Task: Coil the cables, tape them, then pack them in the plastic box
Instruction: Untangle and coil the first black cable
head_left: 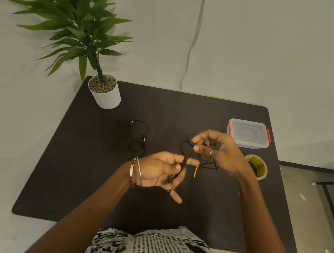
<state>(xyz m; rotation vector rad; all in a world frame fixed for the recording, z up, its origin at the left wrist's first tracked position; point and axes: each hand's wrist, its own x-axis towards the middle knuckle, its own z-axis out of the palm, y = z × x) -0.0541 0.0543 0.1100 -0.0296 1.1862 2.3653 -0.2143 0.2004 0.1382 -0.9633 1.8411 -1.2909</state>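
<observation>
Cable — thin, black, held above the middle of the dark table between both hands. It runs as doubled strands across the left hand, where thumb and forefinger pinch it while the other fingers lie half spread; the palm faces up. From there the strands rise to the right hand, whose fingertips curl round a small loop of the same cable; a ring shows on one finger. More loose black loops hang under the right hand, near the tabletop. A short yellow strip hangs just below the hands; whether it is fixed to the cable cannot be told. Two metal bangles sit on the left wrist. A second black cable lies loosely on the table, to the left of the hands and well apart from them, one end with a small yellow tip. Clear plastic box with red clips, lid on, stands at the far right of the table. Roll of yellow tape lies flat nearer, just beside the right forearm — black print on it, too blurred to read. Potted plant in a white pot at the far left corner. The shirt carries newsprint-style lettering, seen upside down; "THE" is about all that reads.
</observation>
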